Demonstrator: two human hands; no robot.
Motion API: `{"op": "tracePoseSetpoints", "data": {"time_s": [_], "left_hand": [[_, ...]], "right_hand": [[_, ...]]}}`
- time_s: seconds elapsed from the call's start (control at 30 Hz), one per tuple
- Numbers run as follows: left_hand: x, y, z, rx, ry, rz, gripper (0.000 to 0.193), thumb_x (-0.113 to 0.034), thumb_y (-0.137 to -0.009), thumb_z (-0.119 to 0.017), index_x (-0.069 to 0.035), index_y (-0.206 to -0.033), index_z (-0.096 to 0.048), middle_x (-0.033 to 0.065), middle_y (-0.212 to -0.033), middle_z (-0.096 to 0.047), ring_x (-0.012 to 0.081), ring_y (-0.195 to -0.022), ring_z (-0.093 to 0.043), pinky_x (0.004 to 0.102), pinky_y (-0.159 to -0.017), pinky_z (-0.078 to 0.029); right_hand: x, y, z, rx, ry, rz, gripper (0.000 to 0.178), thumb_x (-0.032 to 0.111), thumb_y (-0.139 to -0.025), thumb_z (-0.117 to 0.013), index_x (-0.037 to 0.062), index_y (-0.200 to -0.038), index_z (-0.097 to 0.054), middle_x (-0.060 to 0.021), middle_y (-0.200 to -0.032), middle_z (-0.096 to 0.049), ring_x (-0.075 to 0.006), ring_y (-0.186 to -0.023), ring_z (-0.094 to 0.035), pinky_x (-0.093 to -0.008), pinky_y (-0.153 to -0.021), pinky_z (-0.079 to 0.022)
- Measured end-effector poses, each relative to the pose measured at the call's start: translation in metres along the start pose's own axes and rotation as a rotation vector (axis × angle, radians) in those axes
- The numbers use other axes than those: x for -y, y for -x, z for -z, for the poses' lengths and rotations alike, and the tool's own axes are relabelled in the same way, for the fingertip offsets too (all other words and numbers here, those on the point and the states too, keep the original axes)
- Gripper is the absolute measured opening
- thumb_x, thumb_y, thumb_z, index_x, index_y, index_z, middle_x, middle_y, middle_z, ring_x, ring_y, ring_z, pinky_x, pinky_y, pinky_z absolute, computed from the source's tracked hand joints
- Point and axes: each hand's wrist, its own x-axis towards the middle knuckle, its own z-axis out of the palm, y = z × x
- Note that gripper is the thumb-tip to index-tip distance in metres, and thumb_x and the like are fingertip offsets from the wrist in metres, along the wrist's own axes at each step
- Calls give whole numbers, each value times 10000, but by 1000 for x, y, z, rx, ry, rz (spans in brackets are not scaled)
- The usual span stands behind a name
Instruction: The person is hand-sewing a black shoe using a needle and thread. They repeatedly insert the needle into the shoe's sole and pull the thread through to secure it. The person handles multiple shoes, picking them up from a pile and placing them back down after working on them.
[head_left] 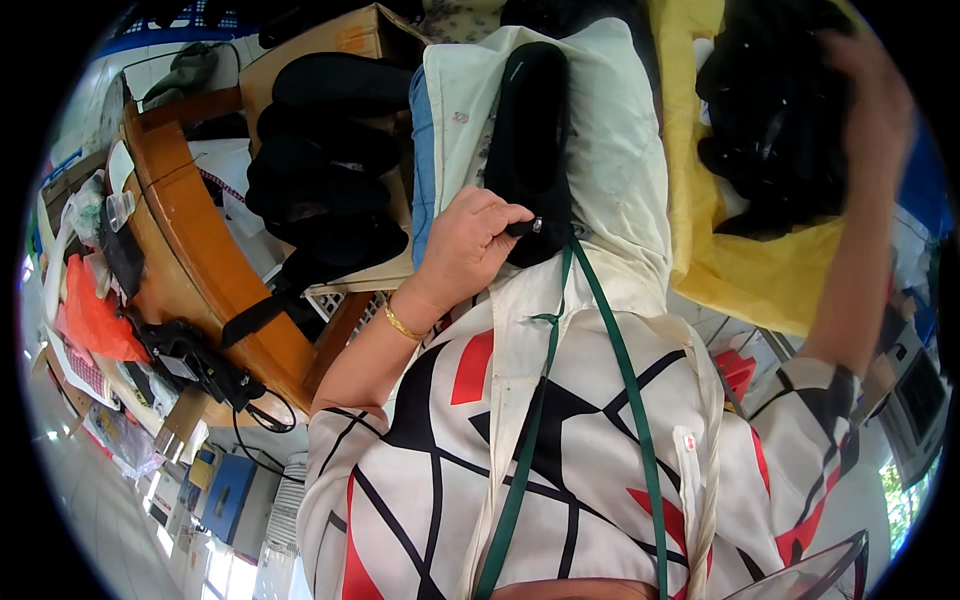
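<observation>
The thumb and index finger of your left hand are closed together, and they pinch a small black object with a shiny metal end; this object sticks out from the fingertips toward the right, and the metal end is the farthest from your hand. Directly under it is the long black fabric slipper with an oval opening. Your fingertips are above its lower part, between the opening and the rounded end nearest to your body, and your knuckles cover a piece of its left edge; whether they press on it, I cannot tell. The slipper lies lengthwise on your lap, on the loose white cloth, and its other end points away from you. Two narrow dark green ribbons run down your white shirt with black lines and red patches and meet just beside the slipper's near end. On your left wrist is a thin gold-coloured bracelet. Farther to the left, a stack of dark soft pieces stands near the curved orange-brown wooden table. On the right, your right hand is blurred over the edge of the heap of black fabric pieces on the bright yellow cloth; I cannot tell if its fingers are wide or hold something.
</observation>
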Motion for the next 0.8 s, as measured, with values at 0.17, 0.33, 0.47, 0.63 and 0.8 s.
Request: {"op": "tracePoseSetpoints", "data": {"time_s": [0.17,0.33,0.47,0.63,0.8], "left_hand": [[-4,-4,-1,18,-3,22,311,57,-721,-668,-88,-991,-720,72,-870,-610,283,-849,-576,357,-728,-486],[1,-1,-7,-28,-23,23,319,63,-709,-671,-82,-988,-721,77,-878,-610,282,-847,-571,355,-733,-482],[1,1,-9,-71,8,57,297,53,-708,-675,-68,-976,-716,77,-864,-611,280,-834,-567,362,-734,-482],[0,-4,-8,-49,-12,36,249,24,-715,-678,-48,-951,-711,91,-857,-621,301,-833,-570,378,-738,-482],[2,-17,4,154,7,166,202,18,-782,-680,0,-983,-684,135,-864,-615,296,-783,-590,364,-704,-479]], "right_hand": [[162,81,-65,459,-819,332,250,81,-834,-701,97,-1081,-671,-55,-1019,-642,-245,-958,-625,-314,-763,-538],[198,99,-96,506,-856,586,168,143,-793,-749,87,-936,-682,-60,-863,-603,-275,-816,-605,-377,-706,-516],[195,89,-84,651,-971,480,124,142,-782,-752,74,-839,-665,-69,-812,-584,-267,-811,-603,-394,-662,-494],[205,97,-84,559,-1102,286,97,112,-788,-732,64,-819,-654,-74,-792,-565,-269,-794,-591,-402,-629,-475],[215,95,-101,269,-745,349,54,89,-822,-696,58,-824,-652,-74,-788,-562,-286,-771,-574,-398,-619,-478]]}}
